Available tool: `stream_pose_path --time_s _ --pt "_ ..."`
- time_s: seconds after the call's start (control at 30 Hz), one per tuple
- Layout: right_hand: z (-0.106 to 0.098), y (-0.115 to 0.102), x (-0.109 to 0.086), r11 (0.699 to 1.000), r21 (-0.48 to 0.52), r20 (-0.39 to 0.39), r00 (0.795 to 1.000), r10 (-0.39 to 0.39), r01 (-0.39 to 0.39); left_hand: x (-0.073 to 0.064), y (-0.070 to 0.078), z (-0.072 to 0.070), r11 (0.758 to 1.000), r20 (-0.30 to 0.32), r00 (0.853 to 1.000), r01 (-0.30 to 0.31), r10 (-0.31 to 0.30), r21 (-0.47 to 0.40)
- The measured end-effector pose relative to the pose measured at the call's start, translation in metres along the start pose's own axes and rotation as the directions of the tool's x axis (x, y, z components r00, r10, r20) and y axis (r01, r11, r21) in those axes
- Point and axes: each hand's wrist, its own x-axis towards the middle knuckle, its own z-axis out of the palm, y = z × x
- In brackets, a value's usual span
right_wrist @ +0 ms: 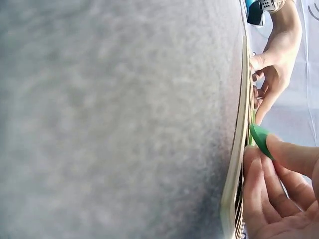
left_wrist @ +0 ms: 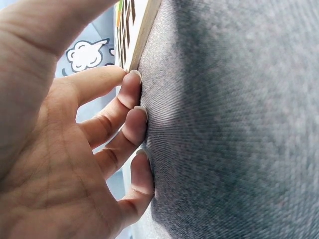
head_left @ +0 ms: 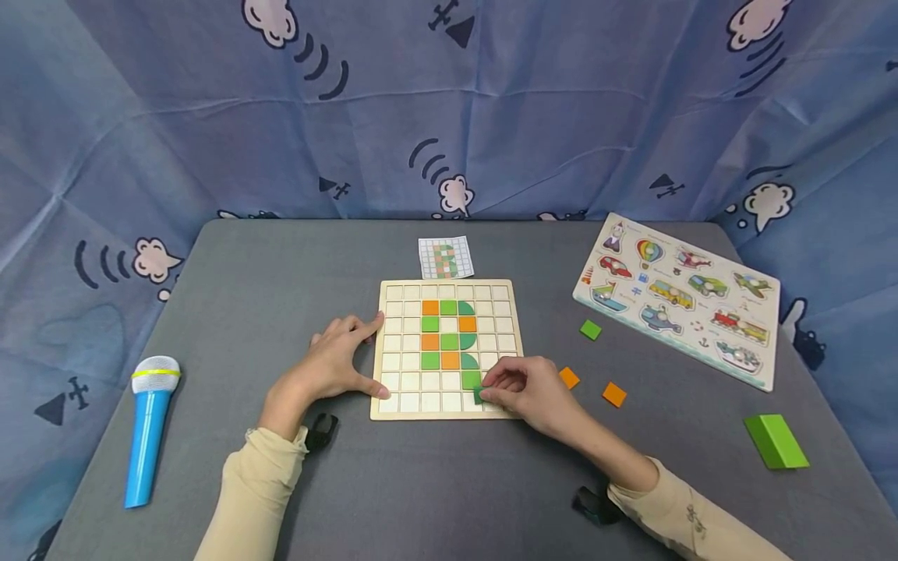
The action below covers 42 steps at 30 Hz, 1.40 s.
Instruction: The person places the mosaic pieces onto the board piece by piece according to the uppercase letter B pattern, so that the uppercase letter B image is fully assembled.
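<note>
A wooden grid board (head_left: 449, 411) lies flat on the grey table, partly filled with orange, light green and dark green tiles. My left hand (head_left: 335, 358) spans its left edge, index fingertip and thumb touching the frame. In the left wrist view, that hand's index finger (left_wrist: 99, 82) meets the board's side and the other fingertips rest on the cloth. With my right hand (head_left: 529, 393) I pinch a dark green tile with a curved edge (right_wrist: 259, 138) between thumb and fingers, low over the board's lower right. Just above it sits a light green tile (head_left: 471, 379).
A small pattern card (head_left: 446, 257) lies behind the board. To the right are loose orange tiles (head_left: 614, 394), a green tile (head_left: 591, 329), a picture puzzle board (head_left: 684, 300) and a green block (head_left: 776, 442). A toy microphone (head_left: 149, 432) lies at the left.
</note>
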Motion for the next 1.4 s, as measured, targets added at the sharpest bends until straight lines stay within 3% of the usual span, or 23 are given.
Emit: stream_pose_path --time_s 0.33,0.57,0.83,1.4 --pt "0.013 -0.009 0.003 0.993 -0.108 0.019 0.999 0.043 -0.040 0.000 0.002 0.000 1.000 0.004 1.000 0.007 -0.007 0.002" --pt "0.016 -0.012 0.007 0.987 -0.156 -0.008 1.000 0.024 -0.025 -0.001 0.003 -0.001 1.000 0.001 1.000 0.006 -0.006 0.002" --pt "0.018 -0.013 0.008 0.982 -0.181 0.005 0.998 0.061 -0.059 -0.001 0.002 0.000 1.000 -0.006 1.000 0.004 -0.004 -0.007" --pt "0.018 -0.014 0.008 0.980 -0.189 -0.010 0.998 0.064 -0.065 0.000 0.001 0.000 1.000 -0.001 1.000 -0.004 0.004 0.010"
